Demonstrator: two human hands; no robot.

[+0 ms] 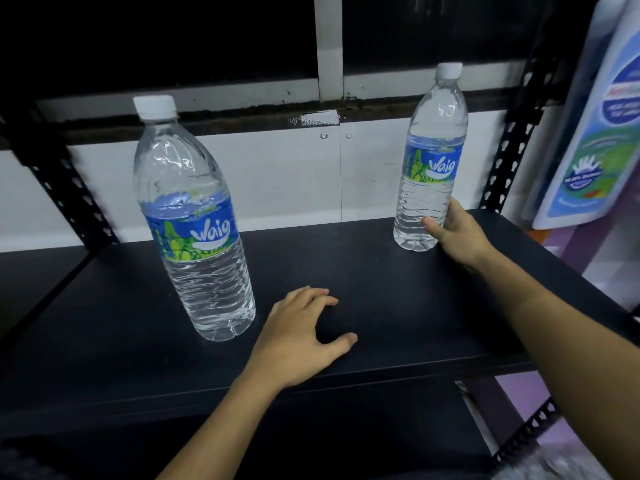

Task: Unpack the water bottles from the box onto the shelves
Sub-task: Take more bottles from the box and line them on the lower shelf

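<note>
So on the far left, the left bottle is already standing upright near the front of the dark shelf, with nothing touching it. Just beside it is the left hand, with its fingers loosely spread and holding nothing. I can't tell if the palm rests on the shelf or hovers just above it.

Further right and deeper in, the right bottle stands upright with its base on the shelf. The right hand is wrapped round its lower part, thumb on the front.

My read is that this is the placing step for the second bottle. It looks set down, so the next move just needs that grip to let go cleanly without tipping it, then a trip to the box for more.

Stuff I can't see: the box isn't in view at all, so no idea how many bottles are left. The right hand's other fingers are hidden behind the bottle. There's a poster on the right edge that's cut off and too blurry to read, and the lower shelves are mostly dark.
</note>
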